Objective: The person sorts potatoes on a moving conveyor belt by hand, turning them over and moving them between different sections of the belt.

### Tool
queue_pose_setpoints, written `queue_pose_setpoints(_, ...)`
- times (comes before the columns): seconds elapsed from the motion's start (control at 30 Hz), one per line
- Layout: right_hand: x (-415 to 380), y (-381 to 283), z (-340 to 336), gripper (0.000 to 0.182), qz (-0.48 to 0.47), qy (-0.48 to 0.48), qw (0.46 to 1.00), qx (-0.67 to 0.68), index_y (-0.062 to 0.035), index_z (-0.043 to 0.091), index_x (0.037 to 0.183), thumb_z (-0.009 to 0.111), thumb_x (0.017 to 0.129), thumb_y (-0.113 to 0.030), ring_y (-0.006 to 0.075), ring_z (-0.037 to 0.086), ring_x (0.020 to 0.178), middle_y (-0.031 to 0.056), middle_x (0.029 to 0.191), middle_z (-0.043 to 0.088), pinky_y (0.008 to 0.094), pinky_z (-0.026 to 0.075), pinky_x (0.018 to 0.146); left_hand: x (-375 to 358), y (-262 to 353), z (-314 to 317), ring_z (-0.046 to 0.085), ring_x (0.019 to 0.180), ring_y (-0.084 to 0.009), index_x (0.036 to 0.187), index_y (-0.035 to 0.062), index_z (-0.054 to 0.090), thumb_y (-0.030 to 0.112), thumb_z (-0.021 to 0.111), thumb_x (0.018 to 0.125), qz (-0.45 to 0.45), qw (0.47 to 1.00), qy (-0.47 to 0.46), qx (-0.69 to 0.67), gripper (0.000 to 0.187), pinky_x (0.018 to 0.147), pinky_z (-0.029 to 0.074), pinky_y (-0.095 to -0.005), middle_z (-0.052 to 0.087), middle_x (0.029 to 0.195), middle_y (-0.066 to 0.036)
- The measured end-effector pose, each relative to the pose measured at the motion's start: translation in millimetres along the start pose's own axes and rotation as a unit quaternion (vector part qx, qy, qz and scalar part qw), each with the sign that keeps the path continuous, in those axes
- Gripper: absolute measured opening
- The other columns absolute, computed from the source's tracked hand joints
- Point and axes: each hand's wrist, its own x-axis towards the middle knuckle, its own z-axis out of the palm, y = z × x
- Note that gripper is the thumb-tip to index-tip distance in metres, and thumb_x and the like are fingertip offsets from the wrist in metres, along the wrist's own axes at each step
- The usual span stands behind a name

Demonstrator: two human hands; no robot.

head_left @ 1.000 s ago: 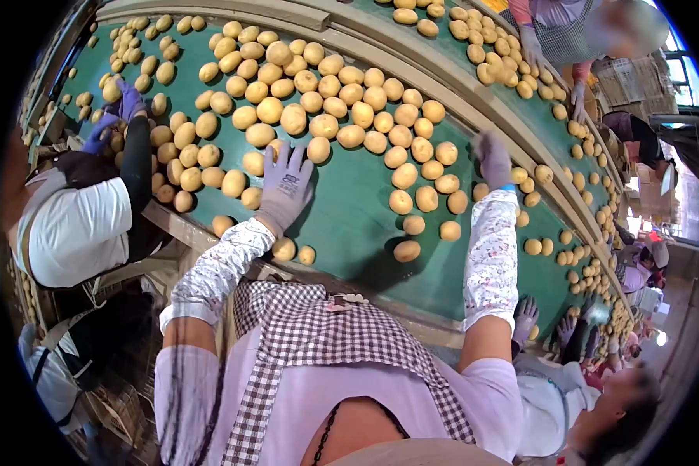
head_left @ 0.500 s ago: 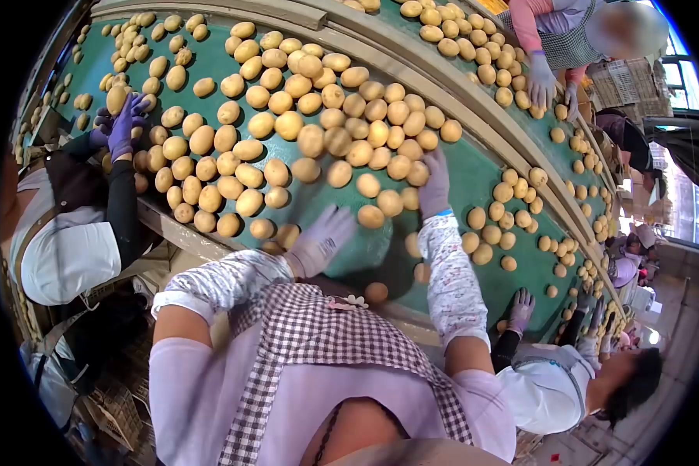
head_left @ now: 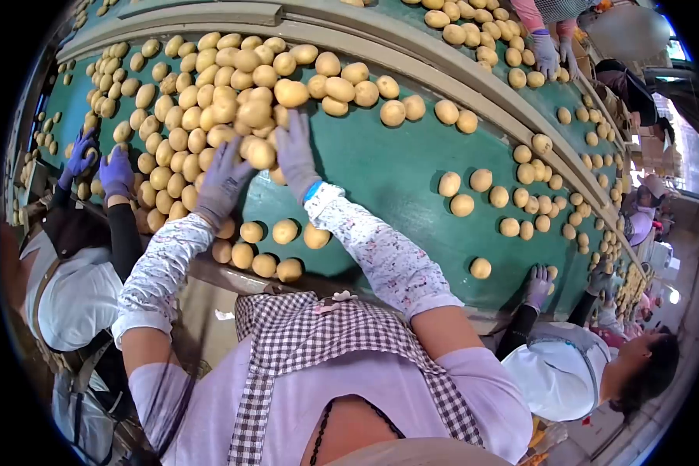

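Note:
Both of my hands wear pale purple-grey gloves and reach onto a green belt (head_left: pixel 388 186) covered with potatoes (head_left: pixel 190 116). At the right side of the dense pile, my left hand (head_left: pixel 224 185) rests against potatoes with its fingers stretched out. Close beside it, my right hand (head_left: pixel 297 151) lies with straight fingers along the pile's edge, below a larger potato (head_left: pixel 291 93). A potato (head_left: pixel 261 153) sits between the two hands. Neither hand is wrapped round one. Several potatoes (head_left: pixel 285 231) lie between my forearms near the belt's front edge.
Two gloved hands of a co-worker (head_left: pixel 116 172) work at the left. Another co-worker's glove (head_left: pixel 537 287) touches the belt at the right, and a third person's gloves (head_left: pixel 546 56) are across the divider. A beige rail (head_left: pixel 412 66) runs along the far side. Scattered potatoes (head_left: pixel 481 180) lie to the right.
Both my hands have moved left and away from my body, and now sit close together. The potatoes are bunched further left, leaving more green belt showing on the right.

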Motion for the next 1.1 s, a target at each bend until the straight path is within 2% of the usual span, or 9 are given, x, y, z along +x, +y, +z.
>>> queue_pose_setpoints(0.2, -17.0, -57.6, -31.4, 0.047, 0.088, -0.309, 0.933, 0.163, -0.0013, 0.056, 0.152, 0.057, 0.108, -0.018, 0.0254, 0.047, 0.150, 0.0133, 0.154, 0.059, 0.0381, 0.034, 0.127, 27.8, -148.4, -20.2, 0.044, 0.150, -0.0433, 0.152, 0.0375, 0.057, 0.013, 0.059, 0.101, -0.132, 0.990, 0.027, 0.040, 0.057, 0.121, 0.045, -0.0477, 0.040, 0.165, -0.022)
queue_pose_setpoints(0.3, 10.6, -59.1, -108.6, 0.036, 0.017, -0.229, 0.972, -0.046, -0.0080, 0.066, 0.141, 0.058, 0.107, -0.014, 0.0230, 0.062, 0.130, 0.0100, 0.141, 0.067, 0.0352, 0.047, 0.114, 37.8, -248.6, 9.2, 0.053, 0.140, -0.0468, 0.156, 0.0334, 0.052, 0.023, 0.052, 0.109, -0.240, 0.949, 0.133, 0.158, 0.047, 0.110, 0.051, -0.0518, 0.052, 0.155, -0.026)
queue_pose_setpoints(0.4, 70.7, -38.6, -182.5, 0.024, -0.008, -0.026, 0.982, -0.184, -0.0089, 0.071, 0.122, 0.063, 0.101, -0.016, 0.0289, 0.070, 0.105, 0.0109, 0.115, 0.073, 0.0376, 0.055, 0.096, 101.4, -213.4, -68.4, 0.064, 0.129, -0.0358, 0.123, 0.0063, 0.070, 0.023, 0.057, 0.104, -0.334, 0.918, -0.145, 0.155, 0.028, 0.091, 0.059, -0.0461, 0.066, 0.142, -0.018)
queue_pose_setpoints(0.47, 100.2, -10.4, -196.7, 0.030, -0.069, -0.020, 0.955, -0.287, -0.0123, 0.070, 0.122, 0.067, 0.097, -0.026, 0.0316, 0.067, 0.111, 0.0110, 0.121, 0.071, 0.0435, 0.052, 0.099, 111.7, -134.8, -64.4, 0.068, 0.095, -0.0345, 0.096, 0.0059, 0.074, 0.018, 0.066, 0.092, 0.000, 0.956, 0.214, 0.198, 0.015, 0.078, 0.057, -0.0460, 0.070, 0.100, -0.015)
queue_pose_setpoints(0.67, 78.1, -8.3, -103.5, 0.058, -0.085, -0.129, 0.910, -0.384, -0.0133, 0.060, 0.144, 0.070, 0.094, -0.041, 0.0373, 0.051, 0.138, 0.0134, 0.149, 0.058, 0.0513, 0.043, 0.112, 16.3, 117.9, -12.0, 0.061, 0.114, -0.0283, 0.110, 0.0121, 0.072, 0.026, 0.071, 0.084, 0.445, 0.879, 0.070, -0.154, 0.030, 0.101, 0.049, -0.0451, 0.066, 0.115, -0.007)
queue_pose_setpoints(0.73, 67.4, -63.8, -94.1, 0.053, 0.108, -0.281, 0.938, -0.171, -0.0138, 0.059, 0.147, 0.067, 0.098, -0.032, 0.0385, 0.050, 0.141, 0.0158, 0.153, 0.055, 0.0509, 0.041, 0.116, -30.6, 115.2, 1.3, 0.058, 0.123, -0.0294, 0.115, 0.0134, 0.071, 0.023, 0.067, 0.091, 0.464, 0.876, 0.015, -0.131, 0.026, 0.111, 0.042, -0.0482, 0.064, 0.128, -0.006)
queue_pose_setpoints(0.83, 40.7, -17.1, -85.6, 0.037, -0.065, 0.053, 0.937, -0.338, -0.0121, 0.070, 0.132, 0.067, 0.099, -0.027, 0.0342, 0.058, 0.135, 0.0158, 0.139, 0.066, 0.0445, 0.039, 0.118, -57.5, 81.6, 5.2, 0.055, 0.123, -0.0290, 0.111, 0.0115, 0.071, 0.034, 0.072, 0.088, 0.348, 0.909, -0.007, -0.228, 0.032, 0.116, 0.037, -0.0521, 0.063, 0.124, -0.007)
queue_pose_setpoints(0.97, -10.8, -56.1, -21.3, 0.034, -0.258, -0.023, 0.812, -0.523, -0.0075, 0.071, 0.132, 0.067, 0.102, -0.022, 0.0334, 0.065, 0.123, 0.0154, 0.134, 0.068, 0.0395, 0.050, 0.106, -74.9, 28.0, 4.8, 0.057, 0.118, -0.0311, 0.107, 0.0069, 0.068, 0.032, 0.073, 0.086, 0.312, 0.899, 0.067, -0.301, 0.033, 0.114, 0.041, -0.0461, 0.063, 0.116, -0.010)
queue_pose_setpoints(1.1, 32.7, -86.9, 12.7, 0.032, -0.028, -0.130, 0.977, -0.166, -0.0083, 0.072, 0.131, 0.068, 0.104, -0.025, 0.0252, 0.070, 0.115, 0.0144, 0.121, 0.074, 0.0365, 0.053, 0.102, -77.6, -49.5, -39.8, 0.052, 0.133, -0.0340, 0.109, 0.0023, 0.068, 0.033, 0.071, 0.084, 0.237, 0.963, 0.085, -0.100, 0.039, 0.116, 0.038, -0.0524, 0.062, 0.120, -0.014)
